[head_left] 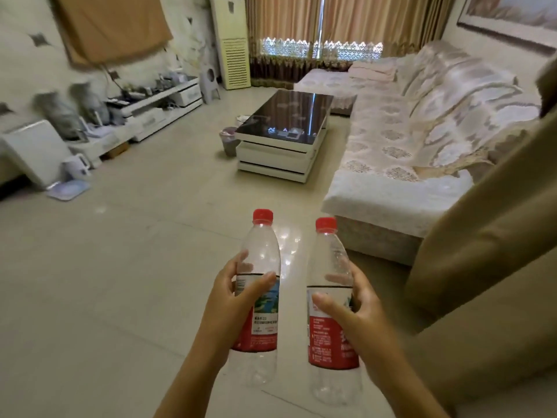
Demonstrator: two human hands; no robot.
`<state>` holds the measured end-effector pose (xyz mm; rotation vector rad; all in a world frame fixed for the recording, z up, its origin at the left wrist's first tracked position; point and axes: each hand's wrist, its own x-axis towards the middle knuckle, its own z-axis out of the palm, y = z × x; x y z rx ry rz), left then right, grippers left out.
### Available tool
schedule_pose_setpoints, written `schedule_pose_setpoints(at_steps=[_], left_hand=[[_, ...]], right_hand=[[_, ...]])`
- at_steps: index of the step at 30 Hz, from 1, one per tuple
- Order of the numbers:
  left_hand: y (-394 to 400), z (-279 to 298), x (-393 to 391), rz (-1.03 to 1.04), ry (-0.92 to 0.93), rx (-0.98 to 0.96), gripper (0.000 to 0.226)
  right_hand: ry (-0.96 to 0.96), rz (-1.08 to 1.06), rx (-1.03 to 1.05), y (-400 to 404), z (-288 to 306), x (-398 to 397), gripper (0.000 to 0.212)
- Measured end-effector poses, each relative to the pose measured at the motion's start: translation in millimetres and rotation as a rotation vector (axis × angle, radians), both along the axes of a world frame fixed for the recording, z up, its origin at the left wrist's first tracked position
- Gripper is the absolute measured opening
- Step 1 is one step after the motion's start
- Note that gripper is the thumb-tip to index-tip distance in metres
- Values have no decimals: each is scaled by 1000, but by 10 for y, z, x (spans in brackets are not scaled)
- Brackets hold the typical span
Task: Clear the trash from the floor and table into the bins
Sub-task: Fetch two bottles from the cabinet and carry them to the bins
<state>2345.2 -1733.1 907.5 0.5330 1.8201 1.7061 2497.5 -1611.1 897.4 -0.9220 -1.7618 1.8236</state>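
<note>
I hold two empty clear plastic bottles with red caps and red labels, upright, in front of me over the tiled floor. My left hand (232, 300) grips the left bottle (261, 254) around its label. My right hand (349, 309) grips the right bottle (330, 260) the same way. Far ahead, a small grey bin (229, 141) lined with a bag stands on the floor at the left near corner of the black-topped coffee table (289, 116). A second bin (242, 119), mostly hidden, shows behind it along the table's left side.
A long sofa (407, 140) with a pale patterned cover runs along the right. A tan cushion or chair back (488, 251) looms close on my right. A white TV stand (156, 107) with clutter lines the left wall; a kettle (75, 167) and a scale (68, 190) sit on the floor.
</note>
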Motion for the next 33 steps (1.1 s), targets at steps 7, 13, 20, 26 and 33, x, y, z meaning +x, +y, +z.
schedule_pose_setpoints(at_steps=[7,13,20,26,33], left_hand=[[-705,-144,-606,220,221,-71,73],[-920,-300,-1003,344,309,-117,57],[-539,-344,-1940,411,309,-174,54],[-53,-214,-2836,470,300,-146,55],[220,-99,-3714,516,305,-116,54]], right_hand=[[36,162,185,-396,-31,-934,77],[12,344,375,-439,-164,-1666,73],[45,470,393,-114,-208,-2804,70],[46,558,364,405,-133,-3767,67],[44,611,376,770,-32,-4655,68]])
